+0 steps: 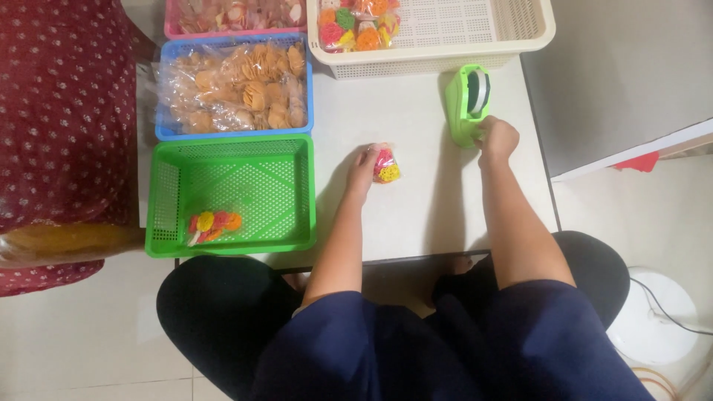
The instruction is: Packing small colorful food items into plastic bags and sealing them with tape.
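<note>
My left hand grips a small clear bag of red and yellow snacks just above the white table. Over at the green tape dispenser, my right hand rests closed on its near end, fingers at the cutter. A green basket at the left holds one small packed bag of colourful snacks.
A blue basket with a big bag of orange crackers sits behind the green one, and a pink basket behind that. A cream basket with colourful snack bags stands at the back. A person in a dark red dotted garment is at the left.
</note>
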